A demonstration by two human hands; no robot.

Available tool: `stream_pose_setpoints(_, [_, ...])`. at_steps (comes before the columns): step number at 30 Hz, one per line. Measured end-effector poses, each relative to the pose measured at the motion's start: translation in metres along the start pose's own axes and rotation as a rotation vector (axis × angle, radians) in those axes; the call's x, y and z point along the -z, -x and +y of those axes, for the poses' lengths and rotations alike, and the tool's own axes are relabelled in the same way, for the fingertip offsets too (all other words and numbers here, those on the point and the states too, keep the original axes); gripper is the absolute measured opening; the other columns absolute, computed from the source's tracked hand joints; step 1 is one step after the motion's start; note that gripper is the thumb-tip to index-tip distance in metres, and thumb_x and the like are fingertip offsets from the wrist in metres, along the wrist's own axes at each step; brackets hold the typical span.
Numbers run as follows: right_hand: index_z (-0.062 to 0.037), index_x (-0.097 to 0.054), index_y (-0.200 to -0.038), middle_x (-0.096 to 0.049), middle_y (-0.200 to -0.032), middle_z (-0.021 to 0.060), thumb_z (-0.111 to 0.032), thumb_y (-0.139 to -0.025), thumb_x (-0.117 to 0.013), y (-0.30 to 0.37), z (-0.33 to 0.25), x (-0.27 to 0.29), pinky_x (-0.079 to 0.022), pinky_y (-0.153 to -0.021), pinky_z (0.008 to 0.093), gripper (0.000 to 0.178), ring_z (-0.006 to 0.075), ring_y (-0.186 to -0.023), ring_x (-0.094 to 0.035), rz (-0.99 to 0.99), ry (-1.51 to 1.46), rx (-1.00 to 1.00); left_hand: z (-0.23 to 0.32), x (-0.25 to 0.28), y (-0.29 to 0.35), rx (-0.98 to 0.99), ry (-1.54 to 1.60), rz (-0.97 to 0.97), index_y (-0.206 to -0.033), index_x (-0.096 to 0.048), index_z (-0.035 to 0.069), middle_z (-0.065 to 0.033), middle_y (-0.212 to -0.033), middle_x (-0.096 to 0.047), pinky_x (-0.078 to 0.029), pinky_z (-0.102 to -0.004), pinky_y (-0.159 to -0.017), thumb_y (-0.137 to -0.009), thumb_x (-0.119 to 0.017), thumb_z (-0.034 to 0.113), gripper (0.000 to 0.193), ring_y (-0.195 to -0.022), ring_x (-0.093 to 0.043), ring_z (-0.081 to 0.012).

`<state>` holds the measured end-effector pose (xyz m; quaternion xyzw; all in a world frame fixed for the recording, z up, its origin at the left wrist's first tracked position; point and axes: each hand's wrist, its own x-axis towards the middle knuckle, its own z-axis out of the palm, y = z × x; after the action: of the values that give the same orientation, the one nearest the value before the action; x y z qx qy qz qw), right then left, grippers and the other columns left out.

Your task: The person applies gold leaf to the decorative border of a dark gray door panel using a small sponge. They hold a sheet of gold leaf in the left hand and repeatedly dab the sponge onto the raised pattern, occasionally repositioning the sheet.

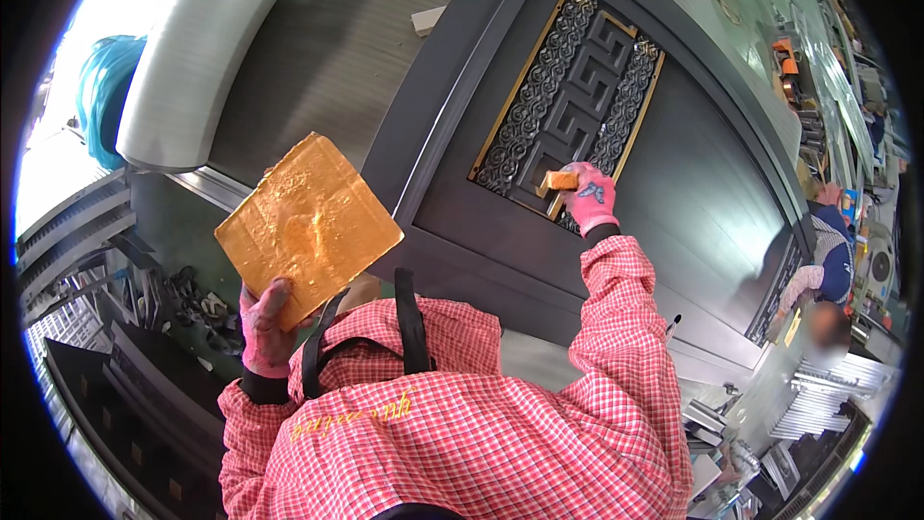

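My left hand (266, 329), in a stained pink glove, is closed on the lower edge of a square board (310, 223) smeared with wet-looking gold paint. My right hand (594, 200), also gloved in pink, grips a small gold-stained sponge block (560, 180). That block is at the lower end of an ornamental panel (577, 87) with raised scrollwork and a key pattern. The panel is set into a large dark grey door (703, 221) lying before me. Gold colour runs along the panel's long side edges and on parts of the key pattern near its far end.
A coil of teal hose (104, 101) and a white roll of sheeting (207, 48) are at the far left. Metal racks (82, 231) stand on the left. Another person (830, 260) bends at the door's right end. Tools and metal parts crowd the right side.
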<state>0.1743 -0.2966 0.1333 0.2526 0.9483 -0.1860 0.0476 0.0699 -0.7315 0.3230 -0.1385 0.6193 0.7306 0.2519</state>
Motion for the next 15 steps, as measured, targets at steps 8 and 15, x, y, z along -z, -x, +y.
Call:
stream_pose_setpoints(8, [-0.0033,-0.055,-0.103,-0.063,-0.085,0.0037,-0.001,-0.075,-0.068,0.016,-0.075,0.058,-0.050,-0.063,0.0234,0.031,0.0107,-0.071,-0.061,0.138,-1.159,0.003,-0.005,-0.021,-0.007,0.115,0.119,-0.069,-0.119,-0.046,0.000,-0.0134,-0.108,-0.060,-0.058,-0.0410,-0.070,-0.080,-0.064,0.006,0.043,-0.091,-0.064,-0.0258])
stream_pose_setpoints(15, [-0.0057,-0.057,-0.102,-0.062,-0.092,0.0060,-0.019,-0.072,-0.075,0.044,-0.187,0.121,-0.048,-0.069,0.0304,0.037,0.0172,-0.078,-0.061,-0.087,-0.787,0.416,-0.019,-0.030,-0.017,0.158,0.091,-0.125,-0.120,-0.045,0.002,-0.0115,-0.108,-0.061,-0.058,-0.0369,-0.072,-0.080,-0.065,0.002,0.045,-0.091,-0.064,-0.0229])
